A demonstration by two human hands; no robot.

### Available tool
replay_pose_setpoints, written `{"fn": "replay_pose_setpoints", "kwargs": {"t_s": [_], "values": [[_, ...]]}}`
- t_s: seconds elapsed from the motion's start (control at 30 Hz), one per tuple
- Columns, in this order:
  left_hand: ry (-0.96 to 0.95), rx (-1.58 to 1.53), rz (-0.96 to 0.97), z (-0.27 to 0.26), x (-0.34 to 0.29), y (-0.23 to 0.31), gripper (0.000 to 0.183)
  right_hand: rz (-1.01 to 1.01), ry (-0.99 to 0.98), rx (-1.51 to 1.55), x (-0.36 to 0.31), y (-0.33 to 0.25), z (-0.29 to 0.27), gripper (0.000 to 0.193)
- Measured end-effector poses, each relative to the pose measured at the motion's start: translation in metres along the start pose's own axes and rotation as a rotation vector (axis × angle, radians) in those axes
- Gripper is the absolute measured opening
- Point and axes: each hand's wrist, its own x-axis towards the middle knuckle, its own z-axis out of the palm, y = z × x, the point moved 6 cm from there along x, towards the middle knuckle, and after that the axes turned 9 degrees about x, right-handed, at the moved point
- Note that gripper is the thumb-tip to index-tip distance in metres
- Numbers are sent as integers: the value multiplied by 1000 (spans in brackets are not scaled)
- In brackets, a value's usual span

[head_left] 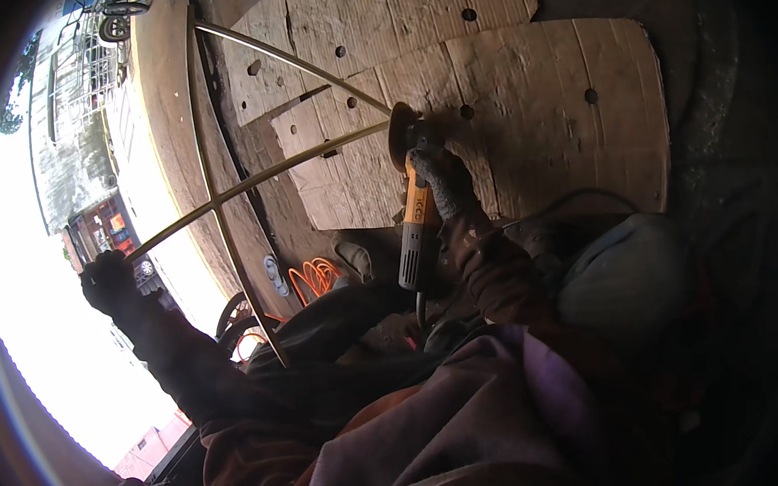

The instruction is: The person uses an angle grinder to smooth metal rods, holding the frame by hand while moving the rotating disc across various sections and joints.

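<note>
a: what is taken in first, by size?

b: the cardboard sheets (pixel 537 101), spread across the upper middle and upper right of the frame. next come three metal bars: the long bar (pixel 231 244), run from the upper left down toward the lower middle; the held bar (pixel 305 158), laid across it from the left to the centre; and the upper bar (pixel 301 65), slanted from the upper left to the centre.

a: and after those?

b: the orange and grey angle grinder (pixel 416 222), found near the centre with its body pointed down the frame.

a: how are the grips set?

b: the grinder is clasped near its head by the right grip (pixel 441 177). at the left of the frame, the end of the held bar is clenched in the left grip (pixel 107 283), though its fingers are too dark to be told apart.

a: and the smallest?

b: the disc (pixel 401 136), set where the upper and held bars converge, seemingly touching them. whether it is spinning cannot be told; no sparks are seen.

a: how far along is the work, then?

b: a triangle is already formed by the bars. the converging tip is judged to be midway through being ground, but its finish is hidden by the disc. the rest of that tip seems left to be done; whether the crossing at the left is joined or dressed cannot be told.
</note>
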Motion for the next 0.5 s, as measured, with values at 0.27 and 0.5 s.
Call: {"fn": "replay_pose_setpoints", "kwargs": {"t_s": [0.27, 0.5], "values": [[-6, 909, 265, -61, 14, 27, 8, -50, -324, -251, -50, -16, 74, 22], [84, 682, 15, -154, -12, 83, 19, -98, -331, -175, -54, -32, 83, 24]]}}
